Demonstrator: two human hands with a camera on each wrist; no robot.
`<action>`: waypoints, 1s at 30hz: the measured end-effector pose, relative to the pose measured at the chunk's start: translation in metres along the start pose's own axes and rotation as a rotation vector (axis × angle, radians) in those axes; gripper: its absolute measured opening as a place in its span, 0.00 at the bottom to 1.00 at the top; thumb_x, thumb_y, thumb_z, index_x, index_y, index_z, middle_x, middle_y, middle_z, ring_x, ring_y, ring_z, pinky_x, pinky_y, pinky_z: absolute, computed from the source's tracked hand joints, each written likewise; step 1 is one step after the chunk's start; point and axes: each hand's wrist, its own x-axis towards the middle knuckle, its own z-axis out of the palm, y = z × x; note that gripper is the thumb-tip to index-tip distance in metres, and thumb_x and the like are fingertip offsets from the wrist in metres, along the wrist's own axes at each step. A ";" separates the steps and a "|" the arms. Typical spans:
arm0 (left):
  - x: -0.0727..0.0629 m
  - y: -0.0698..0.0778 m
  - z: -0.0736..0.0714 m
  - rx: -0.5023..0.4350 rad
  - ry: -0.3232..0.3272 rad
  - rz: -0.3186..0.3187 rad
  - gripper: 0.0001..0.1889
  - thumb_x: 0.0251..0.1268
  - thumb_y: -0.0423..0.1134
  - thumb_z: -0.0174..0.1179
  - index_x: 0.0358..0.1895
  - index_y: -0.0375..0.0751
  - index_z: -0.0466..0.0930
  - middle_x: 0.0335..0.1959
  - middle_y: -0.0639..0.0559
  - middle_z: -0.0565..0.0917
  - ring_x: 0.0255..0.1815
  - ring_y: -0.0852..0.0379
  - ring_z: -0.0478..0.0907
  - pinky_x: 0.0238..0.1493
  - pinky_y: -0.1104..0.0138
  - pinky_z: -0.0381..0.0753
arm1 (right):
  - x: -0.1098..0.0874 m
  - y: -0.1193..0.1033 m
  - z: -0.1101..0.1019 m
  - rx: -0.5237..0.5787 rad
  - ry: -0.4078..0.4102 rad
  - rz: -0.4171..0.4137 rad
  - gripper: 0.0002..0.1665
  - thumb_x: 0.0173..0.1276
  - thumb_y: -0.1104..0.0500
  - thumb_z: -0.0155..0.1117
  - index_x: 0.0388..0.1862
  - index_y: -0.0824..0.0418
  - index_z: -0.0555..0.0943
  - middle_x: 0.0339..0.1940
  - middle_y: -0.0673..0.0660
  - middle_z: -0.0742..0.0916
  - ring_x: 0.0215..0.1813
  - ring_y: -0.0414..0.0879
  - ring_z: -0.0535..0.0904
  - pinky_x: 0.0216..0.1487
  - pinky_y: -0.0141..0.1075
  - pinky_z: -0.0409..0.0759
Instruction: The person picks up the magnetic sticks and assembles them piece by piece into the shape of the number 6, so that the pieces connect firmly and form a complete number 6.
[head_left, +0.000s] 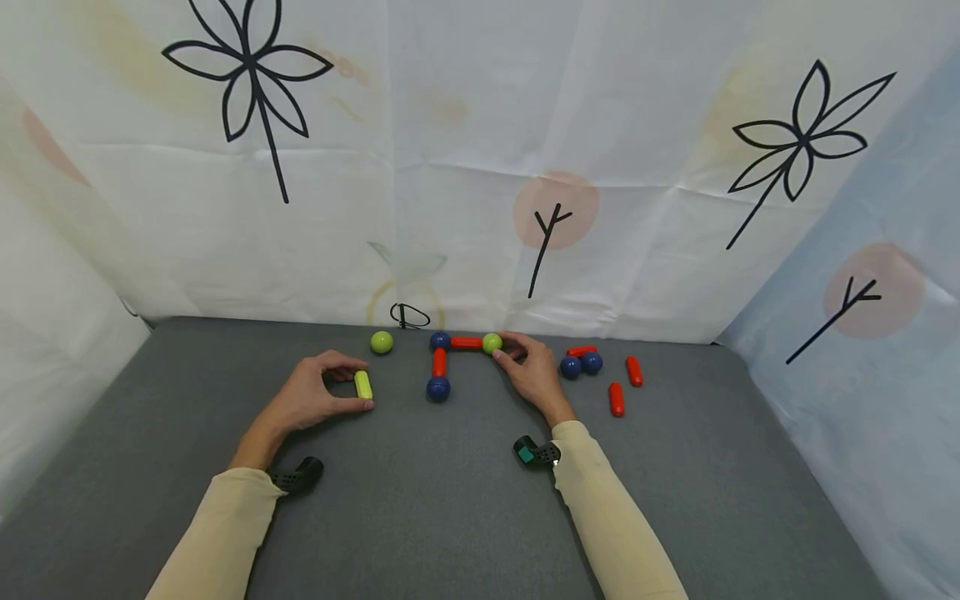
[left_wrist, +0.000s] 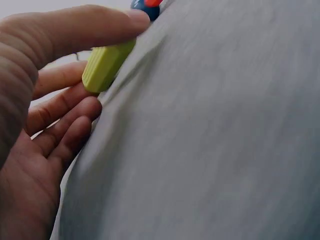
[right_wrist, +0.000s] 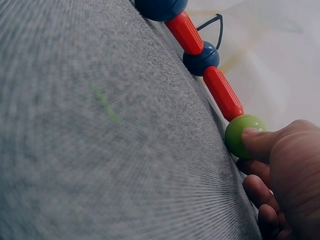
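Observation:
My left hand (head_left: 313, 390) pinches a short yellow-green rod (head_left: 363, 385) between thumb and fingertips. In the left wrist view the ribbed side of this rod (left_wrist: 107, 65) shows below the thumb. With thumb and fingers, my right hand (head_left: 534, 377) grips a green ball (head_left: 492, 342). That ball joins the end of a red rod (head_left: 467, 342), whose other end meets a blue ball (head_left: 440, 341). From this blue ball a second red rod (head_left: 439, 362) runs toward me to another blue ball (head_left: 438, 389). The right wrist view shows the same chain, the thumb against the green ball (right_wrist: 240, 131).
A loose green ball (head_left: 382, 342) lies between the left hand and the chain. Right of the right hand are two blue balls (head_left: 571, 367) and a red rod (head_left: 582, 351) behind them. Two more red rods (head_left: 617, 399) lie further right. A patterned cloth (head_left: 465, 167) hangs behind the grey table (head_left: 420, 517).

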 end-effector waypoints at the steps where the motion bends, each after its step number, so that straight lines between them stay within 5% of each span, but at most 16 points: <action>1: 0.001 0.003 0.002 -0.015 -0.007 0.012 0.29 0.50 0.45 0.81 0.56 0.38 0.85 0.49 0.48 0.83 0.48 0.50 0.79 0.51 0.54 0.77 | 0.000 0.000 0.000 0.003 -0.002 0.001 0.20 0.70 0.58 0.71 0.60 0.58 0.85 0.51 0.56 0.88 0.42 0.49 0.81 0.40 0.38 0.73; 11: 0.009 0.039 0.028 -0.173 -0.127 0.092 0.27 0.48 0.43 0.82 0.53 0.39 0.87 0.47 0.53 0.85 0.45 0.53 0.81 0.49 0.59 0.80 | -0.002 0.000 -0.002 0.012 0.004 -0.020 0.21 0.69 0.59 0.72 0.60 0.59 0.85 0.51 0.57 0.88 0.41 0.49 0.81 0.40 0.38 0.74; 19: 0.011 0.051 0.049 -0.231 -0.217 0.133 0.26 0.48 0.44 0.82 0.52 0.42 0.87 0.46 0.56 0.82 0.45 0.56 0.80 0.51 0.64 0.81 | -0.001 0.001 -0.001 0.008 0.008 -0.021 0.20 0.70 0.58 0.72 0.60 0.59 0.85 0.51 0.56 0.88 0.41 0.48 0.81 0.41 0.40 0.74; 30: 0.010 0.055 0.063 -0.250 -0.168 0.156 0.26 0.46 0.42 0.83 0.51 0.41 0.87 0.46 0.55 0.81 0.45 0.55 0.80 0.50 0.63 0.80 | -0.001 0.000 -0.001 -0.001 0.001 -0.006 0.20 0.70 0.57 0.71 0.60 0.57 0.85 0.51 0.55 0.88 0.41 0.48 0.80 0.41 0.38 0.73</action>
